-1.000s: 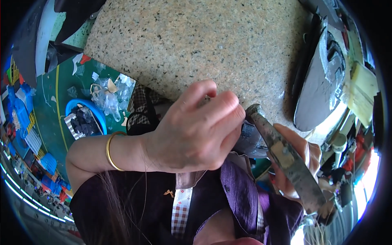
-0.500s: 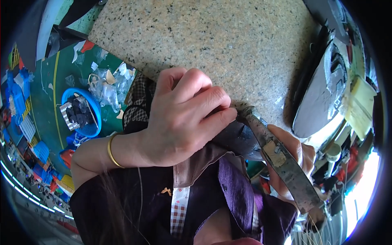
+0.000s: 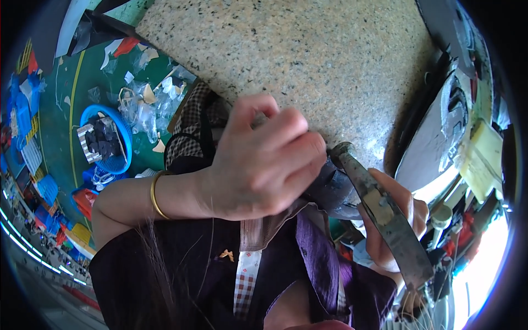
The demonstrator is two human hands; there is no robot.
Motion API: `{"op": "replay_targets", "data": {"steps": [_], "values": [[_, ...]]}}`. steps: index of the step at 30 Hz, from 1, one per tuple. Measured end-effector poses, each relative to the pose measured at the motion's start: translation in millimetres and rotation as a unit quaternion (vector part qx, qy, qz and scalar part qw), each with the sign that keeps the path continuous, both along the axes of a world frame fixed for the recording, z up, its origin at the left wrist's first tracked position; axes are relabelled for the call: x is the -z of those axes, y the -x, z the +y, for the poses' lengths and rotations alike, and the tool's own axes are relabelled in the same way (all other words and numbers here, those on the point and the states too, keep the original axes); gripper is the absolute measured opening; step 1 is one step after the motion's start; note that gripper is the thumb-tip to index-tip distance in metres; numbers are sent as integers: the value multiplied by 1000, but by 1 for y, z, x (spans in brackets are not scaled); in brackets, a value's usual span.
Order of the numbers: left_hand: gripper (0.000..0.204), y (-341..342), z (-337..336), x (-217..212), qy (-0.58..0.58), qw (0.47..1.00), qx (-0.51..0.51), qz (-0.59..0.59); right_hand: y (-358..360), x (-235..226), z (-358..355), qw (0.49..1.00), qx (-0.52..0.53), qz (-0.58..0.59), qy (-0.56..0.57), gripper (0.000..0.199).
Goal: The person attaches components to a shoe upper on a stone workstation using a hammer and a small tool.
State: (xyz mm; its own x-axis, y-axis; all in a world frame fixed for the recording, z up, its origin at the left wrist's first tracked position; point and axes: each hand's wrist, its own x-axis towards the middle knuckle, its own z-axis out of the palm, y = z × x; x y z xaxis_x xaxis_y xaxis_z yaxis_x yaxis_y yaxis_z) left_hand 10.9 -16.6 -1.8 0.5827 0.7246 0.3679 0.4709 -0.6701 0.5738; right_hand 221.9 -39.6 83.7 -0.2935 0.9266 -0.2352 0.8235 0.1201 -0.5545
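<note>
My left hand (image 3: 269, 162) is closed, its fingers curled down beside a dark, smooth, rounded piece (image 3: 338, 192). Whatever lies within those fingers is hidden, and the hand is slightly blurred. A gold bangle (image 3: 157, 195) circles that wrist. In my right hand (image 3: 404, 212) is a hammer (image 3: 404, 242) with a worn metal head, round at one end and long and flared at the other. A pale wood patch shows in the middle of the head; its handle is out of sight below. The round end sits above the dark piece, near my left fingertips.
A speckled stone slab (image 3: 313, 60) spreads out ahead. At its right edge stand flat dark and grey pieces (image 3: 429, 132) and a yellowish block (image 3: 481, 159). On the green floor (image 3: 60, 126) at left are a blue basket (image 3: 129, 148) with dark scraps and clear plastic waste (image 3: 146, 113).
The view has shifted a little. My left hand has turned slightly and its fingers have drawn closer together. The hammer stays in my right hand near the dark piece.
</note>
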Motion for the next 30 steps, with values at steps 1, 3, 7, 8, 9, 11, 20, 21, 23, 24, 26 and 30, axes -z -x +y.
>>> {"op": "replay_targets", "data": {"steps": [1,3,7,8,9,11,20,21,23,24,26,30], "values": [[32,-2,-4,-1,-15,1000,-1,1,0,1,-3,999,21,25,17,31],[30,2,-5,-1,-30,999,-6,19,0,3,-3,997,41,53,34,32],[27,4,-8,9,-32,998,-58,-6,-1,-1,2,999,-31,-31,-16,27],[27,5,-10,10,-8,998,-52,-23,-2,-1,1,999,-37,-29,-22,25],[26,4,-7,12,-2,997,-57,-47,-3,-2,1,999,-39,-30,-21,25],[25,3,-8,11,-7,997,-55,-44,-7,-2,3,1000,-12,1,10,25],[23,4,-7,3,-40,999,-19,-9,1,-8,10,998,42,20,42,26],[24,3,-7,2,-43,999,-17,-18,3,-11,13,998,42,18,41,26],[24,7,-7,2,-40,999,-15,-2,9,-11,18,997,-31,-29,57,27],[25,8,-7,2,-40,999,-11,10,8,-8,16,997,-31,-26,60,27],[25,5,-6,2,-34,999,-12,-8,3,-9,11,998,33,-31,42,28],[24,5,-7,5,-25,999,-25,9,5,-2,7,999,-24,-38,12,27]]}}
